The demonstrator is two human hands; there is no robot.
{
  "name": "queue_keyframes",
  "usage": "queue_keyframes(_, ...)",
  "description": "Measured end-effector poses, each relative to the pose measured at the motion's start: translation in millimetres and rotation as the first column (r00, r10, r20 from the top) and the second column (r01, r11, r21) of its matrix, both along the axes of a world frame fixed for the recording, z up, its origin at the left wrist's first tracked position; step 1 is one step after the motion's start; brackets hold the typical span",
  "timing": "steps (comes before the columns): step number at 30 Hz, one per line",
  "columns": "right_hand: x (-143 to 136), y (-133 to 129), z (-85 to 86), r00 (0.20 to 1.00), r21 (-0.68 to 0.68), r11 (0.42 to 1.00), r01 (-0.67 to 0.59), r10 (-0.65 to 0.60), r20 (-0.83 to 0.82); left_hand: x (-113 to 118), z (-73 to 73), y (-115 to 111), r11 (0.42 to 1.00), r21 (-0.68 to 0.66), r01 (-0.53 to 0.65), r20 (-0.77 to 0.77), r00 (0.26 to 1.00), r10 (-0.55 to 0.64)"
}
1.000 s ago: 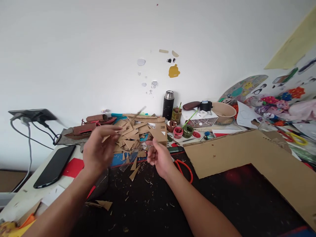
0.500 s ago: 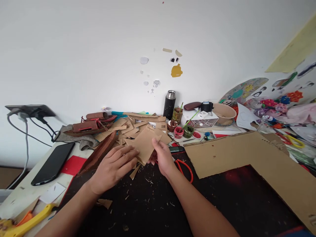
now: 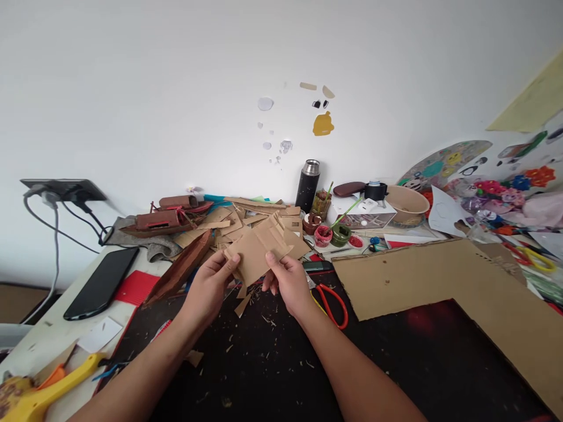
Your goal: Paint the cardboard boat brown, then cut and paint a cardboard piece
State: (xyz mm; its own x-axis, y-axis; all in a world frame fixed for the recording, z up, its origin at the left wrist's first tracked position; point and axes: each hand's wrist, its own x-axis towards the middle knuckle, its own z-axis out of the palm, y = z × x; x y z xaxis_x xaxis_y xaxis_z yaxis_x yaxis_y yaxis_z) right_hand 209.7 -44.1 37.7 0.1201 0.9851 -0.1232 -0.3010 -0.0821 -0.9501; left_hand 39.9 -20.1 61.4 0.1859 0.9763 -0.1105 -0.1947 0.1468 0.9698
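Left grip [image 3: 209, 287] and right grip [image 3: 292, 285]: both pinching one cardboard piece [image 3: 253, 251], which sits tilted between them above the dark surface [image 3: 264, 369]. Cardboard scraps [image 3: 231, 221] beyond both grips. Brown hull-shaped piece [image 3: 182, 268] left of left grip; red looped handle [image 3: 326, 305] just beside right grip.

The 2 bare forearms [image 3: 347, 363] angle inward from below. The left grip [image 3: 213, 281] and right grip [image 3: 288, 282] each pinch, thumbs [image 3: 233, 262] uppermost, the right fingers [image 3: 271, 284] curled underneath.
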Motion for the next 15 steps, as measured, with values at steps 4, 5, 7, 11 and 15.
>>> queue_keyframes(4,2,0,1.2,0.998,0.010,0.999,-0.042,0.043,-0.041,-9,9.5,4,0.991,0.131,-0.028,-0.134,0.990,0.045)
queue_keyframes(5,3,1,0.7,0.998,0.014,0.999,-0.030,0.030,-0.048,-12,11.6,5,0.987,0.159,-0.029,-0.178,0.982,0.058)
queue_keyframes(7,6,2,-0.9,1.000,0.003,1.000,0.007,-0.007,-0.026,-16,14.0,6,0.990,0.143,-0.010,-0.201,0.979,0.039)
queue_keyframes(11,6,2,-2.1,0.999,-0.053,0.998,0.042,-0.044,-0.030,-16,9.8,9,0.995,-0.093,0.026,0.012,1.000,-0.025)
queue_keyframes(15,3,-1,1.2,0.979,-0.077,0.996,-0.048,0.032,-0.199,-10,2.6,9,0.975,-0.224,-0.016,0.203,0.977,0.062)
